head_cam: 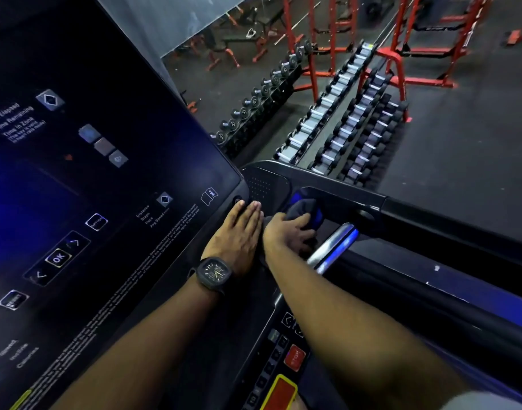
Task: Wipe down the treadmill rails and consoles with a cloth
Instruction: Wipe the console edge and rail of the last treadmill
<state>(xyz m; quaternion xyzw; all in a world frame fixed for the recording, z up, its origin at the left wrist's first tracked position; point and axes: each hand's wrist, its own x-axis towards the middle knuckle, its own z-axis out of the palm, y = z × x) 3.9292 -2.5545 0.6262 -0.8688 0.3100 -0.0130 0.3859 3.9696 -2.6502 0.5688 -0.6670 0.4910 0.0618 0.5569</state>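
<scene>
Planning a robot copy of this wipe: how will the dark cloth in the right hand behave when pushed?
The dark bunched cloth looks floppy: it crumples under the right hand. Probably light, since fingers alone gather it. It may slide easily on the glossy black rail.

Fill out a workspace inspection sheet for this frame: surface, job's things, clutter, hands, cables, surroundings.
Surface: dark treadmill console, labels lit; red stop button lower down.
Job's things: dark cloth bunched at the top of the silver rail.
Clutter: nothing seen.
Hands: left hand flat on the console edge, watch on its wrist; right hand grips the cloth.
Cables: nothing seen.
Surroundings: dumbbell racks, red frames, dark floor.
</scene>
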